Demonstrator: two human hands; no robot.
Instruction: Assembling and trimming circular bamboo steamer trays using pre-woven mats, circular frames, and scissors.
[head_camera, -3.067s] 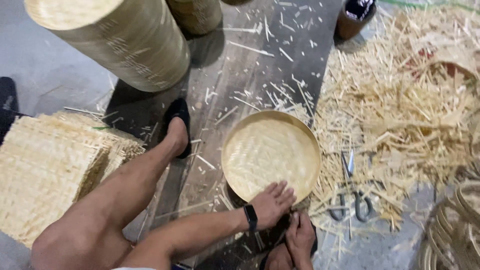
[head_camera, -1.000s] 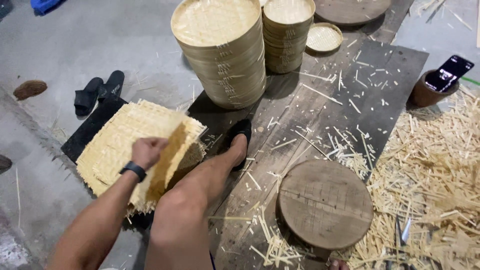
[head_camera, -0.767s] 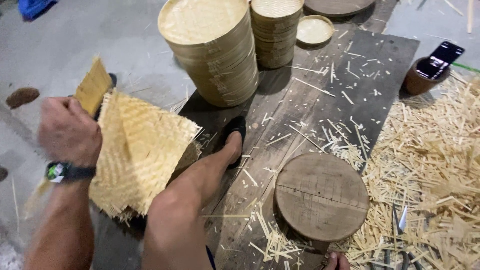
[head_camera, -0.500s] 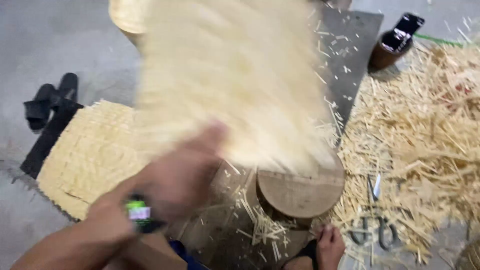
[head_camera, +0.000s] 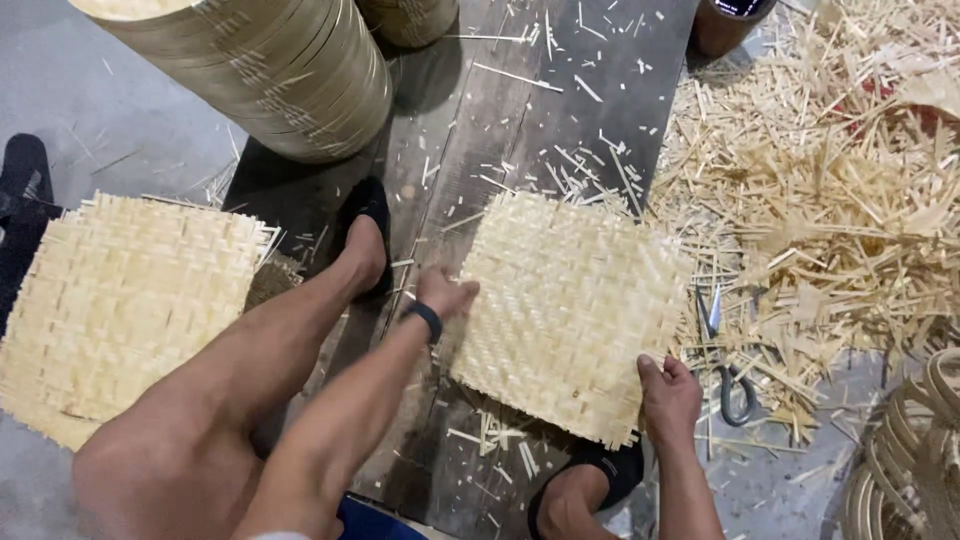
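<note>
The dark wooden board (head_camera: 520, 130) on the floor carries the work and serves as landmark here. At its far left corner stands a tall stack of round bamboo steamer rings (head_camera: 270, 70), leaning out of the top of the view. To the right of the board spreads a wide heap of bamboo splinters and offcuts (head_camera: 830, 200). Left of the board, on the grey floor, lies a pile of square woven bamboo mats (head_camera: 120, 300).

On the board's near part lies a single square woven bamboo mat (head_camera: 570, 310), flat and turned slightly askew, its right edge reaching the heap. The left hand (head_camera: 443, 295), with a dark wristband, rests at the mat's left edge, fingers curled loosely and touching the weave. The right hand (head_camera: 668, 392) sits at the mat's near right corner, fingers bent over the edge with the thumb on top; whether it pinches the mat or only presses it, I cannot tell.

A bare leg stretches along the board's left side, its foot in a black sandal (head_camera: 368, 215). Just right of the board, beside the mat's right edge, lie scissors (head_camera: 728, 370) among the splinters.
</note>
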